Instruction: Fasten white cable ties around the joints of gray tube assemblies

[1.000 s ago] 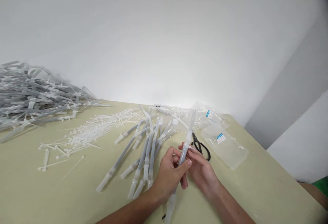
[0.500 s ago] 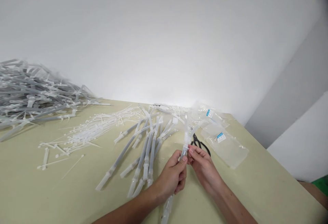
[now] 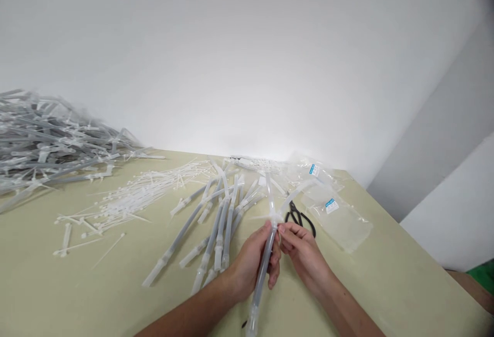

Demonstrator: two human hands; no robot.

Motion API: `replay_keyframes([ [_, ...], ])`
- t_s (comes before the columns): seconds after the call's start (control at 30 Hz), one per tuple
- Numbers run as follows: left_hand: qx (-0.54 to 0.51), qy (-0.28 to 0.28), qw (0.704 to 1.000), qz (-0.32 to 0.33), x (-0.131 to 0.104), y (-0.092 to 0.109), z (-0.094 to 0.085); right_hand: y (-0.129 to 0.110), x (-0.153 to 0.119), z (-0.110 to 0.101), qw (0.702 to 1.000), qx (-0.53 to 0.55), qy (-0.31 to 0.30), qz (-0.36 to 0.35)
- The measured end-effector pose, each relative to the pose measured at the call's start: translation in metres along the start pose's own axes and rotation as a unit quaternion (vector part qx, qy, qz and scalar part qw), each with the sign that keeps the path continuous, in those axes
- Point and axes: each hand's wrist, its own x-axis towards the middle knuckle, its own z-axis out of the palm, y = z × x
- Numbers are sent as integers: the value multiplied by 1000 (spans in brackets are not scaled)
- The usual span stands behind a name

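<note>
A translucent plastic tube (image 3: 261, 275) with a Y-shaped branch at its upper end slants up from the table's front. My left hand (image 3: 252, 260) is closed around it just below the fork, thumb along its side. At the fork, the fingertips of my right hand (image 3: 299, 247) pinch a white cable tie (image 3: 258, 217) that circles the joint; its thin tail sticks out to the left and its head is mostly covered by the fingers. Black-handled cutters (image 3: 297, 216) lie just behind my right hand. Several similar branched tubes (image 3: 210, 249) lie to the left.
Loose white cable ties (image 3: 135, 198) spread over the left of the table (image 3: 116, 306). A large heap of grey tube assemblies (image 3: 57, 141) fills the far left. Clear plastic bags (image 3: 343, 224) with blue labels lie to the right. A white wall (image 3: 247, 69) rises behind.
The tube has turned in my left hand, so its grey length now shows in front of the fingers. Its fork has shifted left and slightly down, and the tie's tail now points left.
</note>
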Motion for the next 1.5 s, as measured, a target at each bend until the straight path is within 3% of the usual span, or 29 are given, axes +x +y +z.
replay_keyframes([
  [0.17,-86,-31,992,-83,1,4,-7,3,-2,5,998,-57,-7,-25],
  [0.37,-109,-99,984,-95,2,4,-13,7,-1,6,995,-92,6,-31],
  [0.5,-111,-103,983,-101,2,5,-12,8,-1,4,995,-98,9,-32],
  [0.83,-102,-42,991,-79,1,1,-10,13,-1,3,994,-101,25,-26],
  [1.23,-68,44,996,-39,3,-1,-11,19,-3,9,981,-172,48,-82],
  [1.5,-58,85,995,16,0,2,-9,13,-6,11,990,-120,58,-45],
])
